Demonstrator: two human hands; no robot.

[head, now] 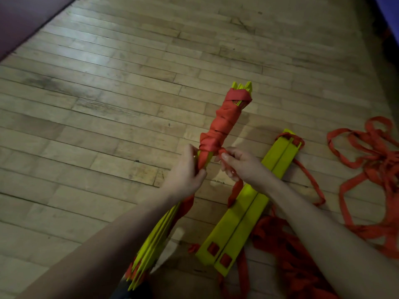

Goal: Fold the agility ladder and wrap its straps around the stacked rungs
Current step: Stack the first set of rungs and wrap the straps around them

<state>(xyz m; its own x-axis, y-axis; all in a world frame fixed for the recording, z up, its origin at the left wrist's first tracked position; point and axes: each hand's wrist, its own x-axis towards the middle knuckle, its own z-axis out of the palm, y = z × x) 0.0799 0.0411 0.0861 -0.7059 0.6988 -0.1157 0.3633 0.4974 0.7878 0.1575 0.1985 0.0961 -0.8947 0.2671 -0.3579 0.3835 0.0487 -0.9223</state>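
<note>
A bundle of stacked yellow rungs (155, 236) runs from the bottom centre up to mid-frame, tilted right. Its upper half is wound with red strap (224, 119); yellow tips poke out at the top. My left hand (185, 171) grips the bundle just below the wrapping. My right hand (239, 167) pinches the loose red strap end right beside the bundle, and the strap hangs down below that hand.
A second set of yellow rungs (241, 216) lies flat on the wooden floor (108, 104) under my right forearm. Loose red straps (371, 162) are tangled in a heap at the right. A dark mat edge (23, 20) crosses the top left corner.
</note>
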